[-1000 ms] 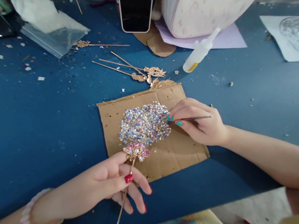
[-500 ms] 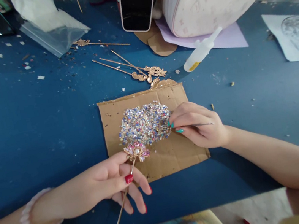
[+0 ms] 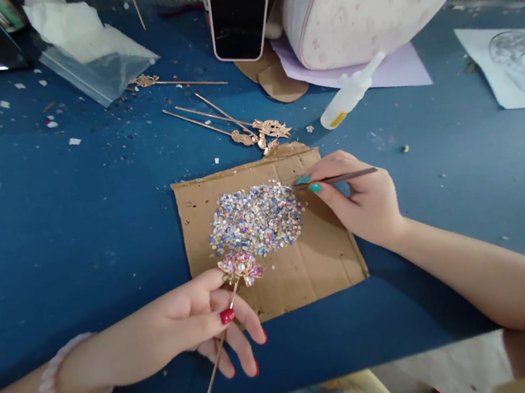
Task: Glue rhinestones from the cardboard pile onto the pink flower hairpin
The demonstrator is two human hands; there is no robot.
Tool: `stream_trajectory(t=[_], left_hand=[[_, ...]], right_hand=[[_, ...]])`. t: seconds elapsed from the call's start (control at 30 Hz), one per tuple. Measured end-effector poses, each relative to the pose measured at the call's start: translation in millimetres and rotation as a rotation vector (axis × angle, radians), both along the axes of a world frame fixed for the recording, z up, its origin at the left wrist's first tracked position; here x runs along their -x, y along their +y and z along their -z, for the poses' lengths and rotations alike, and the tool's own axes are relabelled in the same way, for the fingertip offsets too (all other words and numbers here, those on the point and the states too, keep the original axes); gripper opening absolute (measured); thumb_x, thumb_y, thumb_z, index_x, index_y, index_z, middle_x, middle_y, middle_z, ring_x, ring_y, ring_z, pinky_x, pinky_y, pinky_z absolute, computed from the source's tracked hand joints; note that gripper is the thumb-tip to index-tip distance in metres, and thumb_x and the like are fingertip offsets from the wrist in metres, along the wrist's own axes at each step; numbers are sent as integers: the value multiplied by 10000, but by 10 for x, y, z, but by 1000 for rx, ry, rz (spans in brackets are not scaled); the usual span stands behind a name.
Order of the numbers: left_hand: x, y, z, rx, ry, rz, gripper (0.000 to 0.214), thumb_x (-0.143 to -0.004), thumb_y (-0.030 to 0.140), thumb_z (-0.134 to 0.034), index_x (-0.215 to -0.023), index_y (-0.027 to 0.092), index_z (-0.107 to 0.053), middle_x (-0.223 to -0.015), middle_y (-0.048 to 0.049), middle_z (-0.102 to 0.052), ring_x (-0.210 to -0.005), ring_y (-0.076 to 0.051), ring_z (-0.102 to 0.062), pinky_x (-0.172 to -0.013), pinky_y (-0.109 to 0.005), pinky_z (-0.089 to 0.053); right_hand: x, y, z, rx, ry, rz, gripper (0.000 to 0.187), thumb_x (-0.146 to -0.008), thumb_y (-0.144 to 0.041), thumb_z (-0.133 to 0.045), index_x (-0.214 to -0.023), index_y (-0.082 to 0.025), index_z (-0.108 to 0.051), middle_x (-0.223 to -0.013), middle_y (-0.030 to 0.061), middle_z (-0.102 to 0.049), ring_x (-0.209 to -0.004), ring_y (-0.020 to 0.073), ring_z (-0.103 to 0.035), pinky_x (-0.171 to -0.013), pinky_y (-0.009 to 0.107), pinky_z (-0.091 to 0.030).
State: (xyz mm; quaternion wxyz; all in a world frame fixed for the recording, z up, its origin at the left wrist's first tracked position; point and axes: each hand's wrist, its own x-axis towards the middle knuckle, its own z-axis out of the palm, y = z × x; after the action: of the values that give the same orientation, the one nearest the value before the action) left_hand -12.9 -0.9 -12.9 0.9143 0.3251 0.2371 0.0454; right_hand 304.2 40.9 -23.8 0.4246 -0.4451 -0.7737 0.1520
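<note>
My left hand (image 3: 213,317) grips a gold hairpin (image 3: 241,268) by its stem, between thumb and fingers. The hairpin's flower-shaped head bears pink stones and a pearl-like bead, and its stem slants down towards the table's front edge. In my right hand (image 3: 357,197) is a slim pair of metal tweezers (image 3: 348,176), pinched between thumb and fingers. Their tip lies at the upper right edge of a spread of small multicoloured chips (image 3: 256,219); whether they hold a chip is too small to tell. A piece of cardboard (image 3: 315,265) lies beneath the chips.
Behind the cardboard lie several gold hairpins (image 3: 271,128). A white glue bottle (image 3: 347,100) stands tilted near a phone (image 3: 237,8) and a pale pink bag (image 3: 360,3). A plastic bag (image 3: 102,69) lies back left, a printed sheet (image 3: 523,62) at right.
My right hand has moved up and slightly right with the tweezers, from the chips' right side to their upper right edge. My left hand and the hairpin stay nearly still.
</note>
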Motion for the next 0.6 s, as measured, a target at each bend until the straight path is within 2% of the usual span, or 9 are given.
stream_trajectory(t=[0.1,0.27,0.4,0.5,0.6], left_hand=[[-7,8,9,61,5,3,419,-1086,283,-488,-1488,325,-377,-1134,-63,-690,-955,-185,-765,-793,-266,-605],[-11,1,21,80,-14,-9,461,-1070,305,-535,-1496,321,-359,-1129,-62,-693,-960,-185,-763,-787,-252,-598],[-15,12,18,54,-20,-1,471,-1052,321,-575,-1476,308,-370,-1130,-65,-698,-953,-188,-759,-766,-249,-594],[-30,40,2,60,-25,2,465,-1036,311,-605,-1445,289,-385,-1128,-66,-697,-946,-184,-757,-766,-250,-588],[-40,57,6,70,-18,-5,470,-1030,289,-606,-1445,271,-385,-1120,-76,-698,-938,-189,-753,-767,-269,-581]], right_hand=[[-8,16,1,32,-10,-14,101,-955,-164,-610,-932,-213,-695,-877,45,-751,-858,185,-696,-784,346,-577],[-21,33,-17,56,-26,-222,88,-952,-180,-631,-956,-204,-715,-869,47,-764,-895,181,-705,-777,341,-598],[-28,53,-21,33,-25,-301,69,-949,-226,-664,-932,-211,-730,-825,37,-763,-876,178,-697,-768,338,-604],[-24,42,-30,-8,-43,-319,66,-948,-228,-673,-932,-215,-736,-823,32,-769,-886,177,-695,-793,339,-606],[-6,3,-49,13,-65,-270,85,-945,-226,-677,-986,-219,-750,-879,43,-772,-916,175,-709,-815,332,-613]])
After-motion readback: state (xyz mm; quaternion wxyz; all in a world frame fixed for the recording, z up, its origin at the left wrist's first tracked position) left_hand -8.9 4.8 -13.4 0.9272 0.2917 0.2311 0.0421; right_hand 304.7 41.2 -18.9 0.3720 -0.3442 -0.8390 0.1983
